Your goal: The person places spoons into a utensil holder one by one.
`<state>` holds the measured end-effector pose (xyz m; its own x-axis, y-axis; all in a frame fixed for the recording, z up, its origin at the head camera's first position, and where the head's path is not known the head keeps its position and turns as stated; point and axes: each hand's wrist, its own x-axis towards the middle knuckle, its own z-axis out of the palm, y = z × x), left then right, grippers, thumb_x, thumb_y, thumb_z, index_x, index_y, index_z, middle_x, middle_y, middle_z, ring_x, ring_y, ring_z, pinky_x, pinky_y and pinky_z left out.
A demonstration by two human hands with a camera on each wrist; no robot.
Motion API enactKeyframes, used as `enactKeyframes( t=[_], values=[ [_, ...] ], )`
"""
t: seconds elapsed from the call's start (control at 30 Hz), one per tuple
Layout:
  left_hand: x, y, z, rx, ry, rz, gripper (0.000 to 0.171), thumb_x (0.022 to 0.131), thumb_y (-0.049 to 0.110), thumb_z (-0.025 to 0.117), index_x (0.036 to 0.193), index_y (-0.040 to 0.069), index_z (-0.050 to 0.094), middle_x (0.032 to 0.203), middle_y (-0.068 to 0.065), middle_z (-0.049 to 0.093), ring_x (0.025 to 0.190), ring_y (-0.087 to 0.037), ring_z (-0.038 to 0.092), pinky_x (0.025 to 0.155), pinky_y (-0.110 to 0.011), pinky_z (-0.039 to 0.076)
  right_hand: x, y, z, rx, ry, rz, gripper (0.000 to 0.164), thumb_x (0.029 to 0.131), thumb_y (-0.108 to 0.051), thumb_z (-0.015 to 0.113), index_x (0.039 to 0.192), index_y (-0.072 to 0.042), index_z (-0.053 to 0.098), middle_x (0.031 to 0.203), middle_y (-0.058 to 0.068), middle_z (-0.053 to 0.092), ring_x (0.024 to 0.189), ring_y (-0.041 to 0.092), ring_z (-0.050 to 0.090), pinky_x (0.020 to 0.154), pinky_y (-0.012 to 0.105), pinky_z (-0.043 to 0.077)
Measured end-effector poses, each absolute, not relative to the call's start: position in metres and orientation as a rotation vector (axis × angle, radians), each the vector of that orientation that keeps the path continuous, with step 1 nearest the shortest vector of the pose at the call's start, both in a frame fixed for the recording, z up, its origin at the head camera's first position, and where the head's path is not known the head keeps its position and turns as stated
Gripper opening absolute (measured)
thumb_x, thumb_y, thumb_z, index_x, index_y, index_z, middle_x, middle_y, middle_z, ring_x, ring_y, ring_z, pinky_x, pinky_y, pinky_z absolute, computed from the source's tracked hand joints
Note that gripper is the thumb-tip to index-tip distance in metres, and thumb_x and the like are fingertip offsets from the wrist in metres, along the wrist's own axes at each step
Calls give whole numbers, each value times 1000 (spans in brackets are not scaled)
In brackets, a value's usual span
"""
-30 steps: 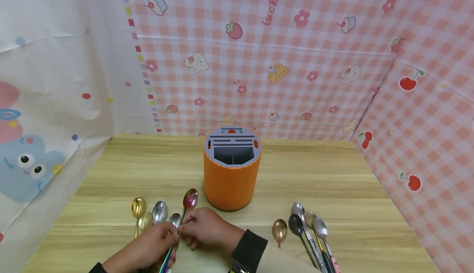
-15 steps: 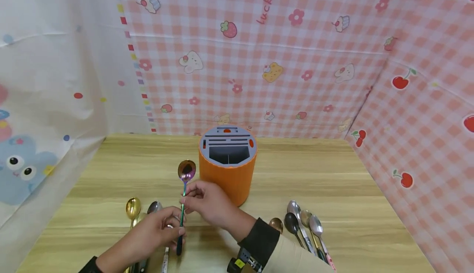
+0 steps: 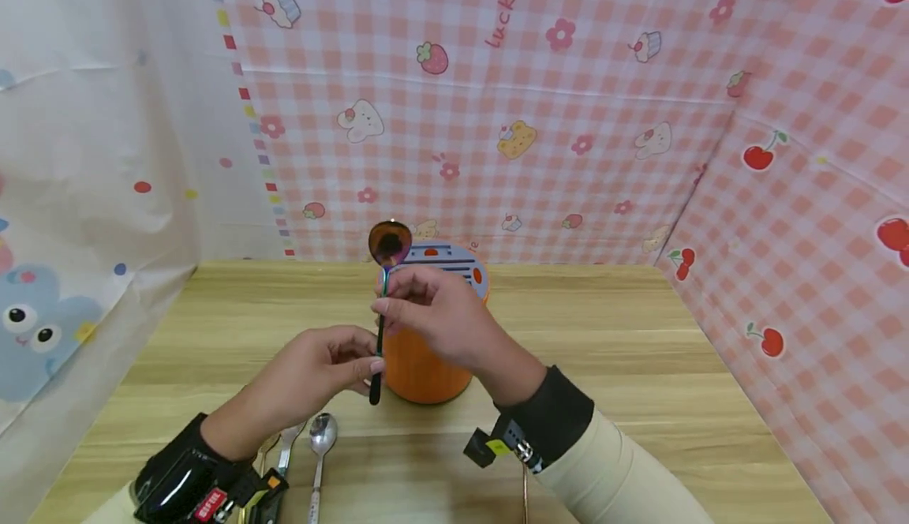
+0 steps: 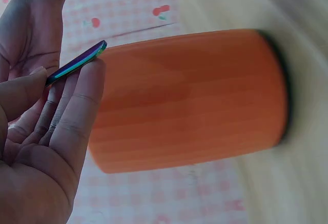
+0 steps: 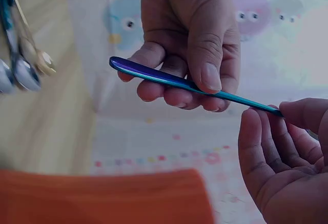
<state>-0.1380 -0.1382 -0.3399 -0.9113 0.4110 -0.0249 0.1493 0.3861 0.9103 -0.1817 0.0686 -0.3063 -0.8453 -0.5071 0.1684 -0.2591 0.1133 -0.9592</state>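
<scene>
Pinching iridescent spoon: left hand, right hand. Wood-grain table below; pink checked cloth behind.

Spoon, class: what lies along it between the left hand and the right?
A bare stretch of handle, shown in the head and right wrist views.

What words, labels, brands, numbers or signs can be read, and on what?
"luck": pink-and-white checked cloth backdrop; other letters there are only partial.
Red label on the glossy black wristband: too small to read.
Marks on the pale handle of the silver metal spoon: too small to read.
</scene>
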Motion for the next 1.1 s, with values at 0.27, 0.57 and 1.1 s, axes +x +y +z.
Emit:
enactKeyframes(
  t=[0.27,0.57,1.1],
  values=[
    [-162,-117,-304,617,2557,1445,17,100,23,66,107,7,70,95,-3,72,85,-15,71,79,-32,58,-198,88,-270,-788,2159,-1957,11,98,-8,67,106,0,65,98,13,69,81,20,68,82,46,59],
    [-199,-85,-285,719,2617,1459,13,99,18,68,104,7,72,96,-5,71,80,-17,72,77,-36,59,-216,111,-250,-825,2264,-2057,16,98,-9,68,110,2,65,96,12,68,81,20,67,80,37,59],
    [-231,-57,-305,755,2571,1482,8,97,14,70,96,7,72,94,-4,73,79,-19,68,75,-36,57,-228,136,-273,-722,2344,-2036,10,98,-11,68,101,-2,66,102,7,69,86,22,68,87,39,58]
  ],
)
